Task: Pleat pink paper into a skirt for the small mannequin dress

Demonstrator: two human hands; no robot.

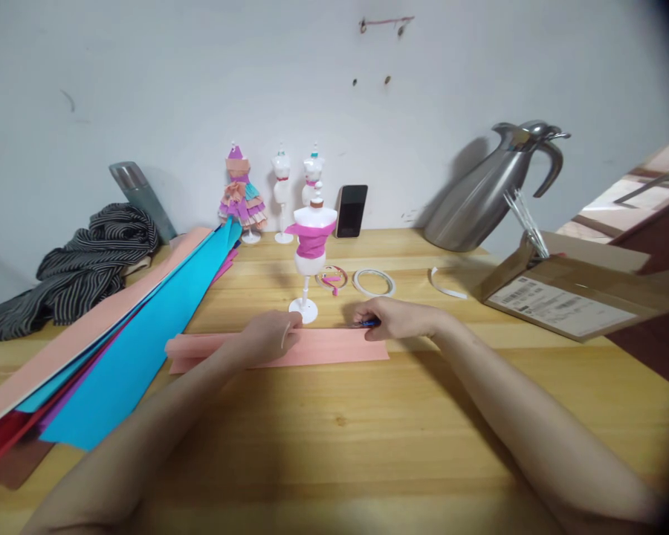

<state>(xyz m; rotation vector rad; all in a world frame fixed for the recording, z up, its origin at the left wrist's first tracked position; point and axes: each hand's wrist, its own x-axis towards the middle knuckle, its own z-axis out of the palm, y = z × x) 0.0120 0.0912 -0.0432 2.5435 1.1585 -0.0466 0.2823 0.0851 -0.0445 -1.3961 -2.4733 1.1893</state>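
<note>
A folded strip of salmon-pink crepe paper [334, 346] lies across the wooden table in front of me. My left hand [270, 336] is closed on its far edge near the middle, the fingers partly hidden. Closed around small scissors [370, 323] with blue handles, my right hand [393, 318] rests by the paper's right end; the thin blades point left along the far edge. Just beyond the paper stands a white mini dress form [311, 265] on a round base, wrapped in a magenta paper band [313, 244].
Left lie crepe paper sheets [139, 357] and a striped cloth [97, 249]. Behind are a dressed form [241, 193], two white forms, a phone [351, 211] and tape rolls [374, 282]. A steel jug [479, 197] and cardboard box [569, 297] stand right.
</note>
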